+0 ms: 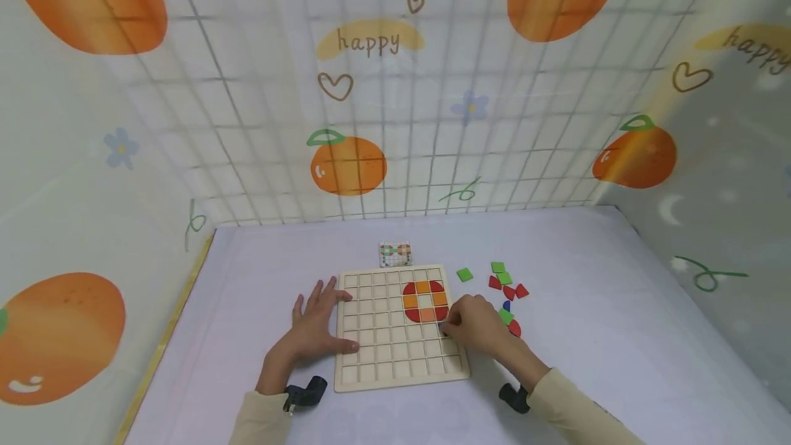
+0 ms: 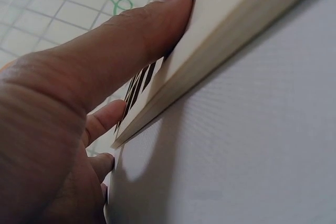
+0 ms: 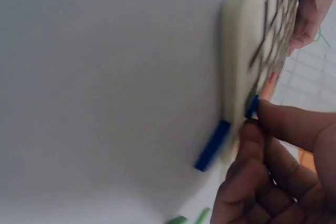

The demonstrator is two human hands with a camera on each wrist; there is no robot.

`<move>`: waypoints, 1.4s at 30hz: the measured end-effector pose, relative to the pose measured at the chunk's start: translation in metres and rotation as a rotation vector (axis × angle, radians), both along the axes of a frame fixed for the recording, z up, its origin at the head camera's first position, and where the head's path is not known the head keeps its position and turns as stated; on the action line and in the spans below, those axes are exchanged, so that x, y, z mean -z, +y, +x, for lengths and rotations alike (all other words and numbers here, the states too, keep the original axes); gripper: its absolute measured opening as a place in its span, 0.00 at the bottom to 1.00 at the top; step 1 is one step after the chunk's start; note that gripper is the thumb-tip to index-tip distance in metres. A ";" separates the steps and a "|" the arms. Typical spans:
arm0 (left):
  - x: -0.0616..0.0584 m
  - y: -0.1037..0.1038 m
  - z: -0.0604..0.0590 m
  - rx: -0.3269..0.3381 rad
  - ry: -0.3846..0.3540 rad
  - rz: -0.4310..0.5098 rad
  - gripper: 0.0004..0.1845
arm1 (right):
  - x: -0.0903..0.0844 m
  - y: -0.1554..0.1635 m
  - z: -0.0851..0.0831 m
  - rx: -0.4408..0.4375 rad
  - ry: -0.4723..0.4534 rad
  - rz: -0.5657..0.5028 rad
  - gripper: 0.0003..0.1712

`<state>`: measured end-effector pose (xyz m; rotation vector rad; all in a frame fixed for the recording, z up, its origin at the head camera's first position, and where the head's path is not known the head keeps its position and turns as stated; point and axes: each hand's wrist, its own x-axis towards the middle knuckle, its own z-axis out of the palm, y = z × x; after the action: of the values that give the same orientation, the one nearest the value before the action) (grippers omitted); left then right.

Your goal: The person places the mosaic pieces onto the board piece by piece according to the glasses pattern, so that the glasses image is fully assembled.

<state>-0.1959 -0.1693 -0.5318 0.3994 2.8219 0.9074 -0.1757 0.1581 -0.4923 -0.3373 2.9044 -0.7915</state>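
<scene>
A pale wooden grid board (image 1: 402,384) lies flat on the table. Set in its upper right cells is a ring of red and orange tiles (image 1: 410,288), with a salmon tile (image 1: 428,314) at the bottom. My left hand (image 1: 312,329) rests at the board's left edge, fingers spread, thumb (image 2: 157,22) lying on the frame. Just below the ring, my right hand (image 1: 478,325) pinches a small blue tile (image 3: 253,107) between thumb and fingertips, close over the right-hand cells. Another blue tile (image 3: 212,146) shows beside the board in the right wrist view.
A small pattern card (image 1: 395,254) lies behind the board. To the right are scattered loose green tiles (image 1: 465,274), red tiles (image 1: 522,290) and a blue piece (image 1: 507,305). A printed curtain (image 1: 259,122) hangs behind the table.
</scene>
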 end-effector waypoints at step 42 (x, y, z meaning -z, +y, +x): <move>0.000 0.001 0.002 -0.013 0.025 -0.019 0.47 | 0.010 0.077 0.001 0.223 0.172 -0.003 0.06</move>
<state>-0.1940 -0.1686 -0.5316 0.3939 2.8569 0.8830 -0.1751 0.2348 -0.5025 -0.0859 3.1427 -0.8352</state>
